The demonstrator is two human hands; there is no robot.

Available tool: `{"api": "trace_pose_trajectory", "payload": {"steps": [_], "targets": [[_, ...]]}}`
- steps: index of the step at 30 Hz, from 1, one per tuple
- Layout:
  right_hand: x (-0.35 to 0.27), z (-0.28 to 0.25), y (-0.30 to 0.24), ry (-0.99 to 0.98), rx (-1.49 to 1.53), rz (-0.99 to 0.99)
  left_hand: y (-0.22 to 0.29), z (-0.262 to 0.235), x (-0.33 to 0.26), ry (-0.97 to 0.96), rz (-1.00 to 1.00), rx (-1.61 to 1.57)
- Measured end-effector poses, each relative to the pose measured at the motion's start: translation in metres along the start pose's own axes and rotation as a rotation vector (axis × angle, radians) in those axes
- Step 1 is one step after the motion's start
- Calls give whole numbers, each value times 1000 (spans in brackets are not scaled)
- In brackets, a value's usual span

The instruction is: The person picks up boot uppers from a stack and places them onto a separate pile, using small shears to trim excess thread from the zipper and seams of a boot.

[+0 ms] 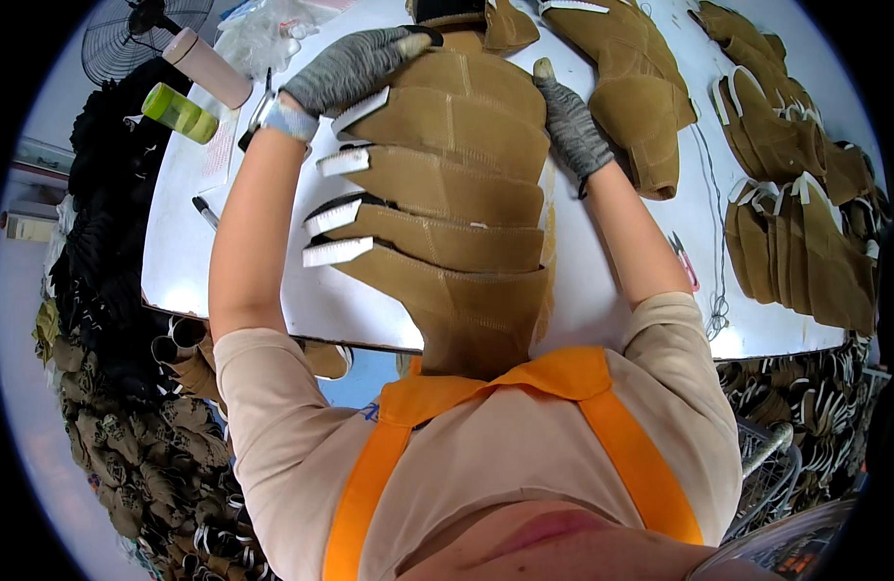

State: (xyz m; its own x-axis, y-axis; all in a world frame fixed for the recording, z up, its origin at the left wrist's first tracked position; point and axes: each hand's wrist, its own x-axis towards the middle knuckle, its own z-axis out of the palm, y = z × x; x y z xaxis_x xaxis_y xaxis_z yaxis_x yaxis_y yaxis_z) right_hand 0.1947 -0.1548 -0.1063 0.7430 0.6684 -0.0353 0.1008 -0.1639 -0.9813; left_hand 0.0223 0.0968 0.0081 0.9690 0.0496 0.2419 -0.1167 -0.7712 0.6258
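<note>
Several brown suede boot uppers [456,189] lie overlapped in a fanned row on the white table in front of me, the nearest hanging over its edge at my body. White strips [338,252] stick out along their left side. My left hand [355,70], in a grey knit glove, is closed over the far left edge of the farthest upper, its thumb hidden. My right hand [575,124], gloved alike, rests against the row's far right edge with a finger stretched out; its other fingers are partly hidden.
More brown uppers [633,82] lie beyond my right hand, and bundles [795,237] sit at the table's right. Red-handled snips [683,261] lie beside a thin cord. A green cup [181,114], a pink bottle [207,68], a pen [205,211] and a fan [142,34] are on the left.
</note>
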Motion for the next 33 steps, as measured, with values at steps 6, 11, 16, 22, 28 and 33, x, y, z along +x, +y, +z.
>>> {"api": "trace_pose_trajectory", "payload": {"steps": [6, 11, 16, 22, 28, 33], "targets": [[-10, 6, 2, -100, -85, -96, 17, 15, -9, -141, -247, 304], [43, 7, -94, -58, -438, -186, -30, 16, -14, -135, -304, 185], [81, 55, -102, 512, -1148, -491, -34, 12, -28, -72, -295, 131], [168, -74, -95, 685, -746, -412, 1, 5, -16, -31, -220, 182], [36, -96, -157, 715, -295, -488, 87, 4, 8, 509, 303, 348], [-86, -55, -165, 596, -211, -788, 186, 60, 39, 265, 358, -255]]}}
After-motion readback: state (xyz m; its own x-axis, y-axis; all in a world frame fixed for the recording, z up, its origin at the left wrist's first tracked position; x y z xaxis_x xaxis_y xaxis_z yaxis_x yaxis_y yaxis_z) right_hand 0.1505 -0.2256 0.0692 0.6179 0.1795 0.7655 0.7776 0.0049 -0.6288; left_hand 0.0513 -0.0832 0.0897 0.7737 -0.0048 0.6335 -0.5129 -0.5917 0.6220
